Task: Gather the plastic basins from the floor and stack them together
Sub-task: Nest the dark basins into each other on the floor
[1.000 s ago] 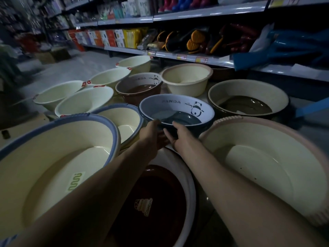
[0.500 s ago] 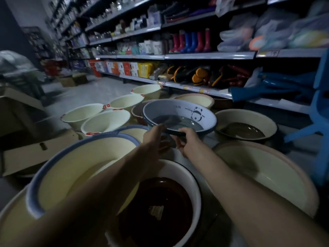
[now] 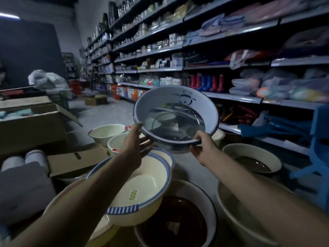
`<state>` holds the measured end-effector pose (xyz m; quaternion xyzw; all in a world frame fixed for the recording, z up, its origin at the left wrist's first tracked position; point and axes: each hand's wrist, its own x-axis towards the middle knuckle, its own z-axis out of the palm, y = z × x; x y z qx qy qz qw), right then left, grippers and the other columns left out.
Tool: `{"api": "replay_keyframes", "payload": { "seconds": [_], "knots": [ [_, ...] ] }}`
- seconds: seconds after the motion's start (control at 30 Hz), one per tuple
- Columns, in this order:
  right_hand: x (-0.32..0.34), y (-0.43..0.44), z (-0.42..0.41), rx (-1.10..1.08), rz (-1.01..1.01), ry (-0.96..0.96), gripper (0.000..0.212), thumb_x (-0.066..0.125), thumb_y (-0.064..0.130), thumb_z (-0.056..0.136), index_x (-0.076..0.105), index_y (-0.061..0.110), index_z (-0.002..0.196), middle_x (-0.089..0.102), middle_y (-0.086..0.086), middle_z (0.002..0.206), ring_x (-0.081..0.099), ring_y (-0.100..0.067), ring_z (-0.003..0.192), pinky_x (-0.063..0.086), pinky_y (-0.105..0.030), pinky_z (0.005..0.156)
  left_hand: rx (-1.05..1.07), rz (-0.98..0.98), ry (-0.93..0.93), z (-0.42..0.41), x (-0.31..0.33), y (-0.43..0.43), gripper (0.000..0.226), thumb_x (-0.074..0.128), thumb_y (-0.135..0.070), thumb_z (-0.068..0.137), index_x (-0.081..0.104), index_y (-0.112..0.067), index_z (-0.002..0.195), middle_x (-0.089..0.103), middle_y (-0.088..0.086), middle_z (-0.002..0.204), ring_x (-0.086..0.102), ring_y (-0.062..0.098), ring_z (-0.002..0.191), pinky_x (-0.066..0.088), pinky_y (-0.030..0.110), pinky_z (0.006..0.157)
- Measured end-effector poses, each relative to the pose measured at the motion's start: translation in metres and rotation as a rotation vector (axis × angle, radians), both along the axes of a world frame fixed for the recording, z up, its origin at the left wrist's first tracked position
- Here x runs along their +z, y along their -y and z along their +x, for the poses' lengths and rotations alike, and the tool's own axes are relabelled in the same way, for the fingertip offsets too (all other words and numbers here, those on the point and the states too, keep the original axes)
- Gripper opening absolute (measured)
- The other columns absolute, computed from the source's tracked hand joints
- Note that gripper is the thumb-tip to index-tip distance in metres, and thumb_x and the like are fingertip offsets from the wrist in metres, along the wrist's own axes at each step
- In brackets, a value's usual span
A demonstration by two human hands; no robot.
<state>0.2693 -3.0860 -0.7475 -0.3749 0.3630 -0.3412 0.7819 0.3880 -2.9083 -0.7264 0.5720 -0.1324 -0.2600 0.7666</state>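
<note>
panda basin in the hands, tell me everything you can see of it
The panda basin is round, glossy, plastic-looking: pale wall, dark blue rim, panda drawing on the far wall, dark bottom that seems see-through. Empty, it is held in the air, tilted toward the camera. The left hand grips its near-left rim, the right hand its near-right rim.

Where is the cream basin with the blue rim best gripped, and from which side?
Grip the cream basin at the striped blue tab on its near rim, coming from the person's side, thumb inside. Its wall is wide and smooth, and the rim alone offers an edge. Both the left hand and the right hand now hold the panda basin.
</note>
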Motion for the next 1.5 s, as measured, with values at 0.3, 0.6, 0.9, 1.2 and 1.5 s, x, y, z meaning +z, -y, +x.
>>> {"api": "replay_keyframes", "payload": {
  "seconds": [0.3, 0.6, 0.9, 1.2, 1.5],
  "knots": [
    [0.006, -0.010, -0.074, -0.126, -0.224, -0.105, 0.016, 0.063, 0.020, 0.067, 0.054, 0.013, 0.078, 0.054, -0.004, 0.070, 0.051, -0.020, 0.059, 0.042, -0.023, 0.047, 0.260, -0.091, 0.277, -0.046, -0.021, -0.020, 0.038, 0.039, -0.044, 0.107, 0.061, -0.016, 0.121, 0.069, 0.007, 0.115, 0.066, 0.022, 0.103, 0.056, 0.049, 0.095],
    [0.025, -0.043, -0.216, -0.483, -0.317, -0.281, 0.009, 0.061, 0.008, 0.072, 0.054, 0.009, 0.078, 0.052, -0.005, 0.067, 0.049, -0.021, 0.059, 0.042, -0.026, 0.050, -0.008, -0.194, 0.271, -0.129, -0.028, 0.019, 0.024, 0.053, -0.039, 0.098, 0.064, -0.019, 0.092, 0.068, 0.007, 0.085, 0.065, 0.023, 0.082, 0.056, 0.047, 0.076],
    [0.050, -0.065, -0.397, -0.793, -0.329, -0.464, 0.054, 0.058, 0.009, 0.052, 0.066, 0.000, 0.105, 0.067, -0.016, 0.083, 0.063, -0.031, 0.073, 0.054, -0.036, 0.059, -0.345, -0.218, 0.173, -0.287, -0.014, 0.050, 0.018, 0.062, -0.022, 0.095, 0.064, -0.013, 0.110, 0.072, 0.000, 0.092, 0.070, 0.010, 0.076, 0.060, 0.028, 0.063],
    [-0.011, -0.099, -0.536, -0.794, -0.234, -0.747, 0.016, 0.067, 0.005, 0.064, 0.069, 0.005, 0.080, 0.065, -0.009, 0.082, 0.059, -0.027, 0.074, 0.045, -0.034, 0.064, -0.693, 0.144, 0.327, -0.365, -0.066, 0.054, 0.013, 0.070, -0.016, 0.091, 0.071, -0.005, 0.084, 0.072, 0.013, 0.082, 0.068, 0.025, 0.075, 0.058, 0.033, 0.065],
    [-0.118, -0.136, -0.605, -0.601, -0.075, -0.865, 0.023, 0.057, -0.009, 0.071, 0.070, -0.003, 0.089, 0.068, -0.014, 0.081, 0.065, -0.031, 0.075, 0.057, -0.036, 0.062, -0.940, 0.431, 0.377, -0.412, -0.142, 0.030, 0.019, 0.074, -0.014, 0.091, 0.070, -0.004, 0.106, 0.074, 0.015, 0.084, 0.071, 0.023, 0.069, 0.058, 0.025, 0.053]
  ]
}}
